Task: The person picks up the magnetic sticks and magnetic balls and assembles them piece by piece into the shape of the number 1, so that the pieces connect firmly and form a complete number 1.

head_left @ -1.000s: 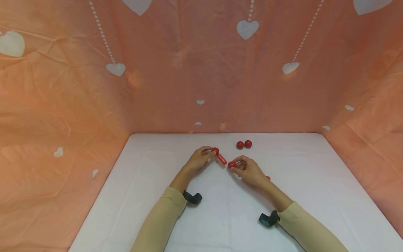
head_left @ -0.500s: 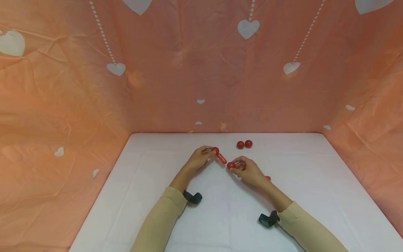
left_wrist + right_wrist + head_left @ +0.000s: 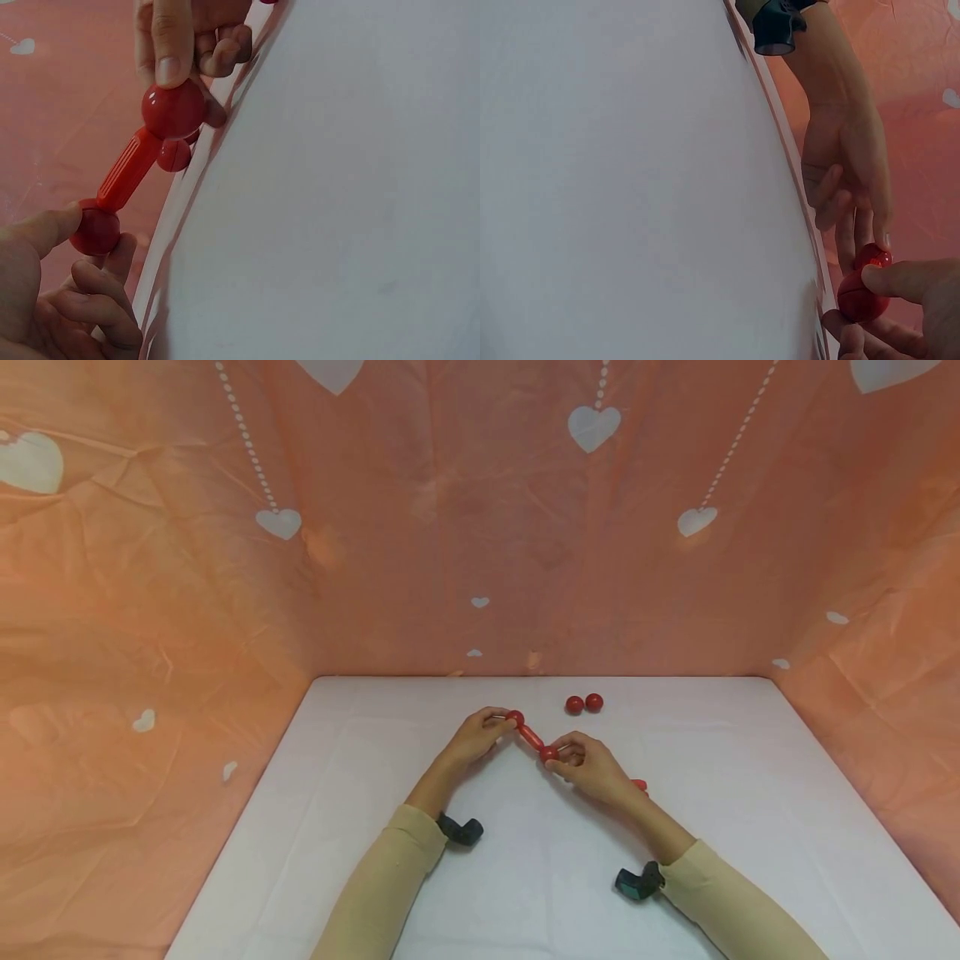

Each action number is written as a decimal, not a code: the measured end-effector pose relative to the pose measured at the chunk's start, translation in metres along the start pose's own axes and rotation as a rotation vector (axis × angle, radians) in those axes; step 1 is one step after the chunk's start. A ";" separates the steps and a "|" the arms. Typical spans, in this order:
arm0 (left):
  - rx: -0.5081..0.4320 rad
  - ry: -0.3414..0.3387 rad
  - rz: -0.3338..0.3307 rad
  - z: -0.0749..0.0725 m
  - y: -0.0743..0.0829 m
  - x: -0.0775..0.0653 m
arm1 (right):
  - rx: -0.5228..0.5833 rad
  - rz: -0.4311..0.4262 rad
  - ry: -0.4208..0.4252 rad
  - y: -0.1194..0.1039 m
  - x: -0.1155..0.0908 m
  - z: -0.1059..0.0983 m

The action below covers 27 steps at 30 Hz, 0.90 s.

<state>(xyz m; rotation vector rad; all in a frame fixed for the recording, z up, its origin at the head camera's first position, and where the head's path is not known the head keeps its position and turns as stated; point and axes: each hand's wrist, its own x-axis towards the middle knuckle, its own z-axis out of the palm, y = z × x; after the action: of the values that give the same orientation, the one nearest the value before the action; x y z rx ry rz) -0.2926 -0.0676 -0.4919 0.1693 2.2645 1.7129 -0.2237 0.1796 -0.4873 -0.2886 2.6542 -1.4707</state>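
Note:
A ridged red rod spans two glossy red balls above the white table. My left hand pinches the far-left ball between thumb and fingers. The nearer ball is pinched by my right hand and meets the rod's other end. In the left wrist view the rod runs slanting from one ball up to the other. From the right wrist the rod is mostly hidden behind the right hand's ball.
Two more red balls sit side by side toward the table's back edge. A small red piece lies partly hidden behind the right wrist. The white table meets orange cloth walls at the back and sides.
The gap between the rod's free end and the ball in my right hand has closed, and they now meet. My left hand keeps its grip on the other ball.

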 end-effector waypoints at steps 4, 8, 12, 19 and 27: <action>0.000 0.001 0.008 0.000 -0.001 0.001 | -0.008 -0.025 -0.001 0.000 0.001 0.000; -0.018 0.003 0.014 0.000 -0.003 0.002 | 0.002 -0.029 0.004 0.001 0.002 0.002; -0.042 -0.002 0.008 0.000 -0.004 0.002 | 0.023 -0.027 0.007 0.003 0.003 0.004; -0.039 0.000 -0.021 0.001 -0.003 0.000 | 0.033 -0.019 0.018 0.004 0.004 0.005; -0.038 -0.006 -0.009 0.002 -0.002 -0.002 | 0.045 -0.001 0.031 0.002 0.004 0.007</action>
<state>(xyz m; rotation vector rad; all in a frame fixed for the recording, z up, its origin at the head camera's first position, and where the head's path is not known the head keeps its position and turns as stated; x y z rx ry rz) -0.2903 -0.0670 -0.4944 0.1561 2.2235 1.7468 -0.2263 0.1737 -0.4930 -0.2649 2.6407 -1.5460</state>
